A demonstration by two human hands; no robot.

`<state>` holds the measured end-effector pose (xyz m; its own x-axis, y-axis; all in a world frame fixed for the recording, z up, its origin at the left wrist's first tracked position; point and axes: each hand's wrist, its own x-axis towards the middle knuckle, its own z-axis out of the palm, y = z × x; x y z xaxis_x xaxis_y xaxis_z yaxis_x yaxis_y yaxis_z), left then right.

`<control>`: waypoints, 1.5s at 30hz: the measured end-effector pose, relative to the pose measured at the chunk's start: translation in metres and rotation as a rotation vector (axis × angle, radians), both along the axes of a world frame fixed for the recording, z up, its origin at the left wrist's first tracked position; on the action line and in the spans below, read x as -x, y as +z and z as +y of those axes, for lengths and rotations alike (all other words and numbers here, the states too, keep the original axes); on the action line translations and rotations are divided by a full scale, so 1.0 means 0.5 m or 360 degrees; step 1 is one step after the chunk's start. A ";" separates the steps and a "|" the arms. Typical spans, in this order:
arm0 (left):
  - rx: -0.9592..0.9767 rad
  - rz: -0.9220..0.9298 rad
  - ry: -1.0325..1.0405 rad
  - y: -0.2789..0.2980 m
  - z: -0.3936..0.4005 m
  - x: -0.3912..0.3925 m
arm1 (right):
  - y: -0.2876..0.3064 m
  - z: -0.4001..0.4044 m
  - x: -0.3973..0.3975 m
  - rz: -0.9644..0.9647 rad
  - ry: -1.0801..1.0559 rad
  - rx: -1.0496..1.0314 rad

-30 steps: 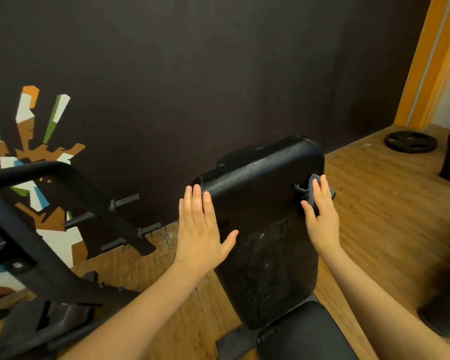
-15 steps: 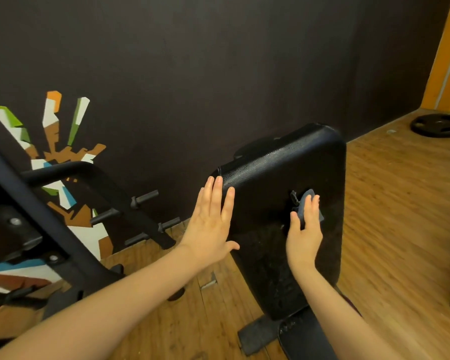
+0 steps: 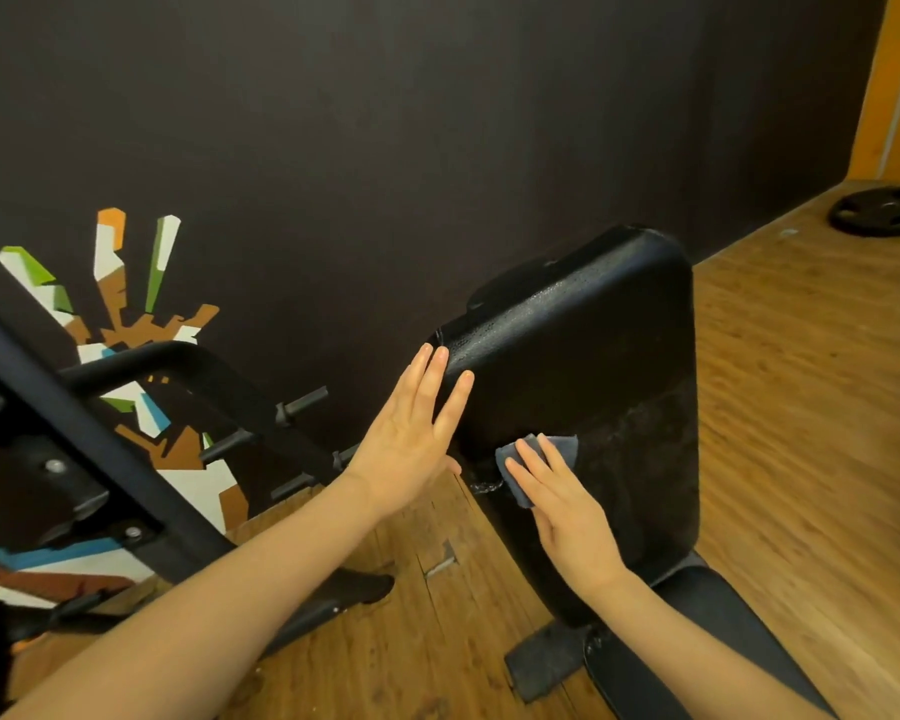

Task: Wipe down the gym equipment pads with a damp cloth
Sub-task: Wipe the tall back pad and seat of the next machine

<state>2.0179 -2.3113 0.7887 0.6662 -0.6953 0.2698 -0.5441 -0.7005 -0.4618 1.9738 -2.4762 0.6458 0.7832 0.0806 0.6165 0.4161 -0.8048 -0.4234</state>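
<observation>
Hands first: my left hand (image 3: pixel 411 439) lies flat, fingers straight, bracing the back pad's (image 3: pixel 609 366) left edge; my right hand (image 3: pixel 562 506) presses the small grey cloth (image 3: pixel 541 449) open-palmed against its lower face. Limp, light cloth; the firm, textured pad looks slick where wet.

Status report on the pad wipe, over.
Left hand flat, bracing back pad at its left edge. Right hand pressing grey cloth on pad face with straight fingers. Nothing in the way.
</observation>
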 end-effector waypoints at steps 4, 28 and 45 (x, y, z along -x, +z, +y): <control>0.0058 0.0002 -0.0079 -0.002 0.011 -0.010 | 0.043 0.011 -0.007 -0.0082 0.0023 0.0200; 0.0223 0.0013 -0.0032 -0.005 0.003 0.004 | 0.010 0.008 -0.003 0.0106 0.0088 0.0634; 0.0399 0.0291 0.0133 -0.005 -0.006 0.026 | 0.016 0.044 0.017 0.0345 -0.0101 0.0587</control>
